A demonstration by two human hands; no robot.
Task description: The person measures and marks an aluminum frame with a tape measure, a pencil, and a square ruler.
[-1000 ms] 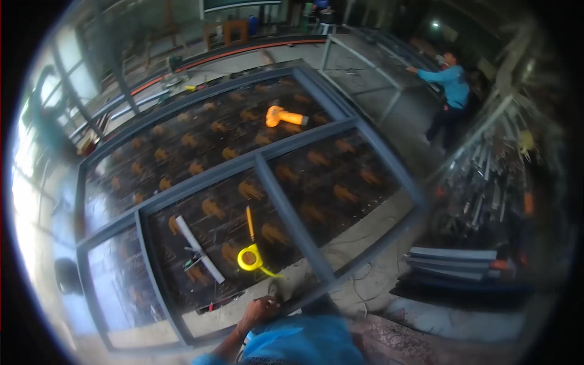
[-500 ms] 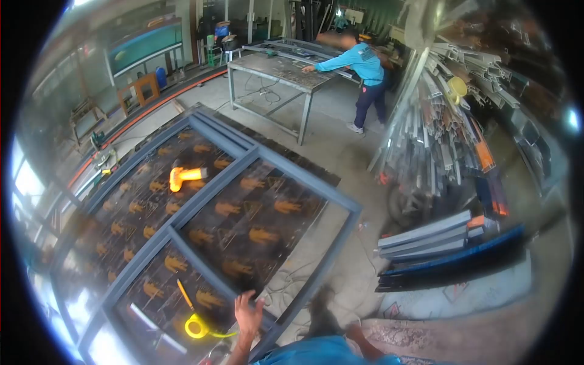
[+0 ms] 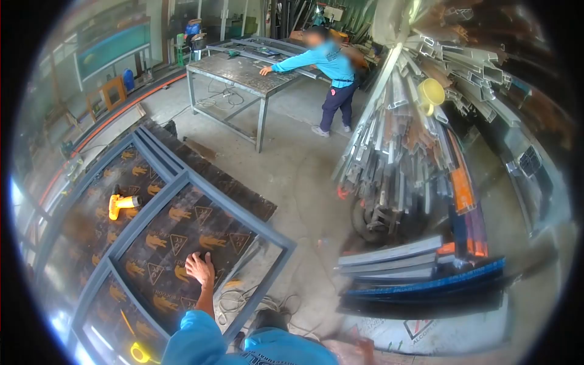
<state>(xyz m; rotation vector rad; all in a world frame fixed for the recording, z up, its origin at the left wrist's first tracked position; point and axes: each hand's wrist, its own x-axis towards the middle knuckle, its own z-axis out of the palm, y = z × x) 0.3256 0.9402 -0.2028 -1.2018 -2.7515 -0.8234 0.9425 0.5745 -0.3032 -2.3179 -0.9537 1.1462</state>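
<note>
My left hand (image 3: 199, 270) is open, fingers spread, over the dark printed board (image 3: 182, 222) framed by grey metal bars. Nothing shows in its grasp. The grey metal frame (image 3: 226, 214) lies across the board, and its near corner sticks out past the board's edge. Low at the right of my body, my right hand (image 3: 366, 350) is smeared, its fingers unreadable. Left of the frame's middle bar rests a yellow power drill (image 3: 123, 205). A yellow tape measure (image 3: 139, 353) and a thin yellow pencil (image 3: 127, 321) lie in the near left section.
A co-worker (image 3: 328, 67) in a blue top leans over a metal table (image 3: 234, 74) at the back. Metal profiles (image 3: 401, 140) are heaped on the right, with more bars (image 3: 392, 261) stacked below. Cable (image 3: 234, 307) coils on the floor beside the frame.
My view has swung right, so the frame sits further left. My left hand has moved from beside the near crossbar to over the board, further forward.
</note>
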